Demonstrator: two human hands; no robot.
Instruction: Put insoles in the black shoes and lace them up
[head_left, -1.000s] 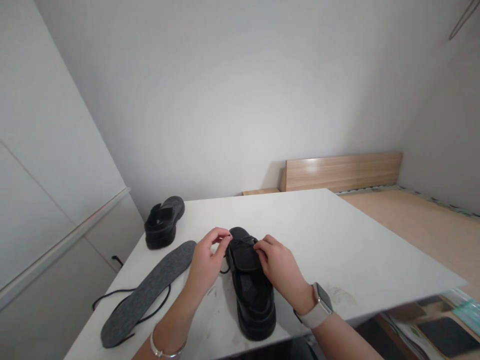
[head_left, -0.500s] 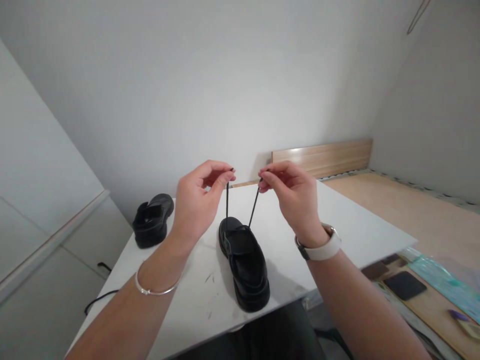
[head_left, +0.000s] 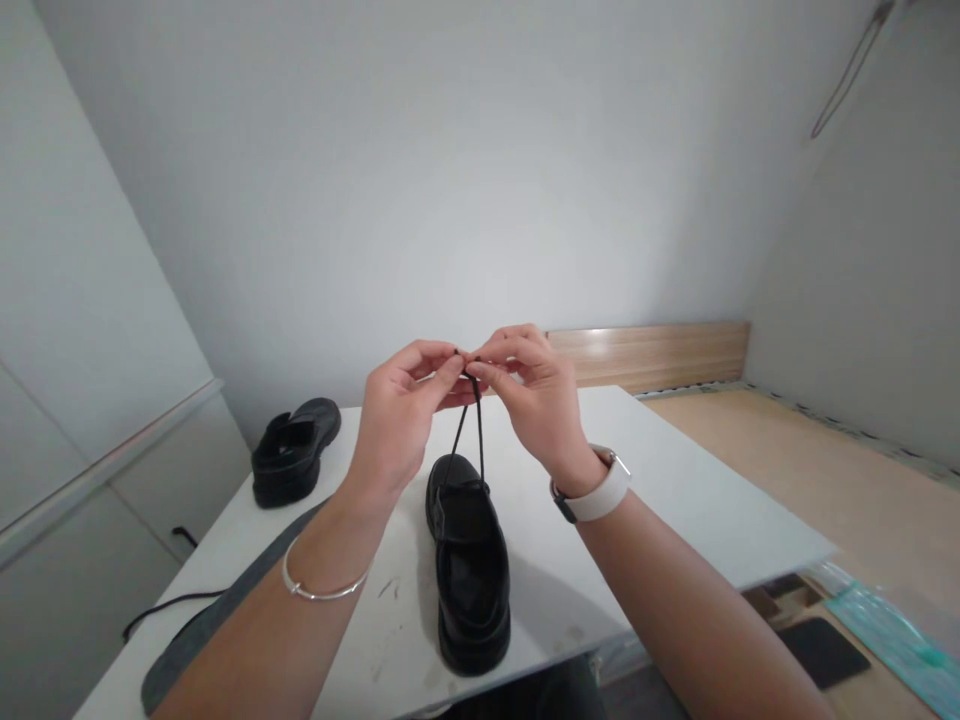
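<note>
Pinching the two ends of a thin black shoelace (head_left: 469, 425) together above a glossy black shoe (head_left: 469, 560), left hand (head_left: 397, 425) and right hand (head_left: 532, 400) met fingertip to fingertip, white table (head_left: 675, 480) beneath.

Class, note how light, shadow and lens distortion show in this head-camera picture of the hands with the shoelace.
Head view: soft, even light; the black shoe casts a faint shadow rightward on the white table; wall lines bow at the edges; both hands and the lace look sharp.
</note>
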